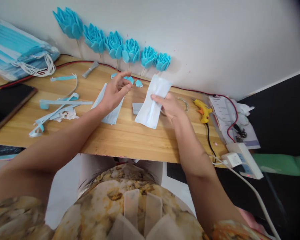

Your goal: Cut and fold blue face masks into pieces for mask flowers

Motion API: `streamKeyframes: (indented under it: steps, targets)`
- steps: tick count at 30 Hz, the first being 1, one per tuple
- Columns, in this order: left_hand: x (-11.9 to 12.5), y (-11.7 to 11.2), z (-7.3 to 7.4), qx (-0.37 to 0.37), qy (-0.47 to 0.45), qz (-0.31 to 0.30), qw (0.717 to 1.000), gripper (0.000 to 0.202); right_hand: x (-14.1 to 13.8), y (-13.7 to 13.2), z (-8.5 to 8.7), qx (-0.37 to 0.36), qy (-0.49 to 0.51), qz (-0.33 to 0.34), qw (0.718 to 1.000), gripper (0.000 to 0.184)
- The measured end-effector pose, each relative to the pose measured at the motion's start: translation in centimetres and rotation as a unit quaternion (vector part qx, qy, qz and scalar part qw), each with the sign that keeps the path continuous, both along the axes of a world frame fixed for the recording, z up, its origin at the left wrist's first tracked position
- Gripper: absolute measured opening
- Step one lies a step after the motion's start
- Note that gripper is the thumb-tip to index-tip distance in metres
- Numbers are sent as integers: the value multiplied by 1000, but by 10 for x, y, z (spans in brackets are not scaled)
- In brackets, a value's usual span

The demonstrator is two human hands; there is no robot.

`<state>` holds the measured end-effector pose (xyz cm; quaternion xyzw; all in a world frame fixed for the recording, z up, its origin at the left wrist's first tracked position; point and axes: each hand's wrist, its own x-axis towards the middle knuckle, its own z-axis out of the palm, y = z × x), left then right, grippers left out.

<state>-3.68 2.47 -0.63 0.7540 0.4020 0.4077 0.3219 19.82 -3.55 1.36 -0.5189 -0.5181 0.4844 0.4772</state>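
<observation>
The right hand [168, 106] pinches a white mask sheet [152, 101] by its edge between thumb and fingers, holding it tilted just above the wooden table [130, 136]. The left hand [115, 93] is open with fingers spread and grips nothing. It hovers over a second sheet [110, 115] lying flat, near a few cut blue pieces [135, 81]. 6 blue folded flowers [115, 45] lean in a row against the wall, so much of the work looks done. Trimmed strips [57, 106] with ear loops lie to the left, apparently offcuts. A stack of uncut face masks [17, 50] sits in the far left corner, which suggests material remains. The yellow glue gun [202, 110] lies just right of the right hand, untouched, and no part-made flower is visible.
</observation>
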Motion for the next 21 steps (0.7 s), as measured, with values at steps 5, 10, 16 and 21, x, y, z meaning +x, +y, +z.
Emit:
streamKeyframes:
  steps: [5, 10, 16, 21]
  targets:
    - [-3, 13, -15, -65, -40, 27, 997, 43, 8, -12, 21, 20, 48, 12, 999, 69]
    - [-3, 23, -26, -113, -104, 52, 987, 37, -7, -12, 8, -49, 28, 67, 996, 73]
    - [-4, 28, -33, -91, -67, 55, 992, 39, 0, -10, 3, -74, 17, 102, 992, 72]
    - [-4, 23, -29, -25, 2, 54, 998, 38, 15, -20, 11, -78, -58, 69, 993, 55]
